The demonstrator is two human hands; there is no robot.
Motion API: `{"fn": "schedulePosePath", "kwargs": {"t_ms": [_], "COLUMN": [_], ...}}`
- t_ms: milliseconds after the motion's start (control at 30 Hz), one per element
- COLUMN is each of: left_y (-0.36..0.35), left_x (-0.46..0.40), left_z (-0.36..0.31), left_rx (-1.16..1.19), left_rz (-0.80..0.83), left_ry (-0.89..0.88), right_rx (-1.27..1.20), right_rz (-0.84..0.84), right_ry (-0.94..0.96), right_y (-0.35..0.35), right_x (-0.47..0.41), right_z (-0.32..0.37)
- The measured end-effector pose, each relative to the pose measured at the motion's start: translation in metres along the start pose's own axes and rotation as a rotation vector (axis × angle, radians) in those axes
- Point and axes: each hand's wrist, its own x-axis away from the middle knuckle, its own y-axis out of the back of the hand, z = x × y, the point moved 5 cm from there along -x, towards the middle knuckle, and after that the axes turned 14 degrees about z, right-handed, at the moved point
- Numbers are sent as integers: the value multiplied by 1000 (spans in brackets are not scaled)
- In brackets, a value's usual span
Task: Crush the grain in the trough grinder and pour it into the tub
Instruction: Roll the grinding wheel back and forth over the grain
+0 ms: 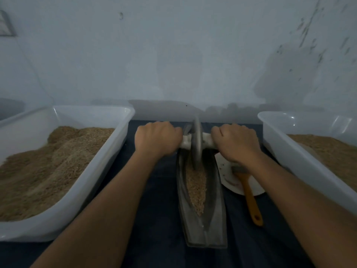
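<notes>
L hand (pixel 157 139) fist wrapped tight on left end of white axle handle (pixel 207 140); R hand (pixel 234 143) same grip on right end; grinding wheel (pixel 196 144) upright btwn them, at far end of trough grinder (pixel 214 215); grain (pixel 195 188) in trough groove; left tub (pixel 81 190) and right tub (pixel 286 151) hold grain; brush (pixel 249 194) on plate (pixel 228 180) just right of trough.

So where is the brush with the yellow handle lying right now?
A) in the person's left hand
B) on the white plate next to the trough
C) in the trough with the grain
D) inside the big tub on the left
B: the brush lies with its bristle end on the white plate, just right of the trough, while both hands grip the wheel's handle.
</notes>
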Motion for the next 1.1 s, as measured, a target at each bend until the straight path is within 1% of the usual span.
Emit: {"fn": "schedulePosePath", "kwargs": {"t_ms": [33,67,100,133,200,233,300,333,367,400,467,567,600,633,667,700,733,800,833,867,900,933,967,1000,1033,1100], "left_y": [1,1,2,1,0,-1,-1,-1,-1,-3,-7,-4,-3,-6,-10,-13,-15,-13,-13,-12,-10,-9,-7,-5,-3,2], "left_x": [-12,-15,-13,-4,32,53,94,111,124,135,149,130,114,95,73,51,31,0,-5,-4,3,16,35,55,75,109], "left_z": [3,3,0,-2,-7,-10,-11,-6,0,5,6,5,5,4,2,3,6,11,11,9,7,3,-1,-5,-7,-5], "left_rx": [54,40,-34,-96,-160,-163,-74,23,130,202,210,198,152,39,-77,-130,-134,-49,-10,-23,-87,-157,-224,-235,-198,-106], "left_rz": [66,98,92,58,-113,-173,-303,-359,-380,-351,-321,-374,-353,-298,-204,-96,8,173,217,213,163,69,-30,-103,-163,-234], "left_ry": [22,15,-13,-30,-70,-103,-206,-249,-280,-300,-301,-236,-212,-204,-219,-207,-157,-83,-65,-61,-66,-83,-113,-151,-193,-221], "right_rx": [-21,-32,-19,10,28,4,-75,-82,-63,-30,-5,-55,-64,-67,-58,-45,-44,-145,-184,-181,-130,-68,-58,-91,-128,-157], "right_rz": [14,17,17,7,-65,-122,-260,-305,-329,-341,-353,-340,-327,-304,-265,-212,-153,-88,-75,-72,-69,-62,-69,-87,-110,-198], "right_ry": [-12,-26,-36,-40,-16,8,42,56,75,102,142,123,95,54,1,-50,-82,-123,-135,-143,-133,-112,-81,-52,-29,4], "right_y": [0,0,0,0,2,7,22,27,30,31,33,29,26,23,20,16,12,10,10,11,13,14,15,15,17,22], "right_x": [-7,-9,-5,4,32,52,91,107,121,130,136,114,101,86,68,49,32,5,0,-1,3,12,26,42,60,97], "right_z": [-2,-3,-2,0,11,17,29,34,38,41,42,38,35,30,25,20,16,7,6,7,10,14,18,21,24,30]}}
